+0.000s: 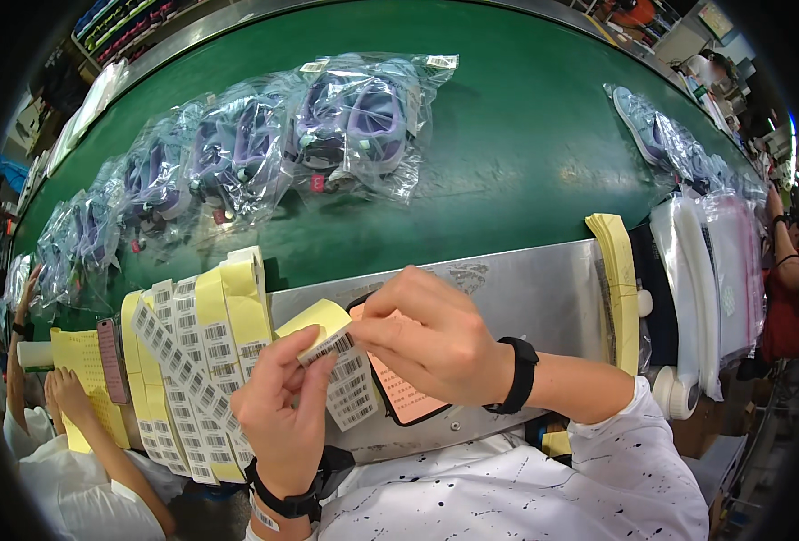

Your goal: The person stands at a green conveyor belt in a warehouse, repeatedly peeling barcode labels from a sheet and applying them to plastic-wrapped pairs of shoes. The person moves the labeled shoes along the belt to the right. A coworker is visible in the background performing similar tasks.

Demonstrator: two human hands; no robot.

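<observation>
Presently a small white barcode sticker [325, 348] is pinched between the fingers of the left hand [284, 406] and the right hand [431, 332], both closed on it at its edge, just above the yellow backing strip [314, 317] from which it appears to be lifting. Under the hands a strip of further stickers [352, 389] hangs over a dark tablet with a pink screen [402, 397], which lies on a metal shelf [543, 293].

Judged from this grip, the sticker could be creased or stuck to a fingertip if the pinch is shifted, and a torn corner could be caused by pulling at too sharp an angle. The loose strip below could be dragged off the tablet by the same pull.

To the left, more sticker strips on yellow backing [196, 361] are fanned over the shelf edge, near enough to be brushed out of order by the left forearm. Beyond lies a green belt [507, 153] carrying bagged shoes [345, 122]. At the lower left another person's hand [66, 392] rests on a yellow sheet [79, 356], well apart.
</observation>
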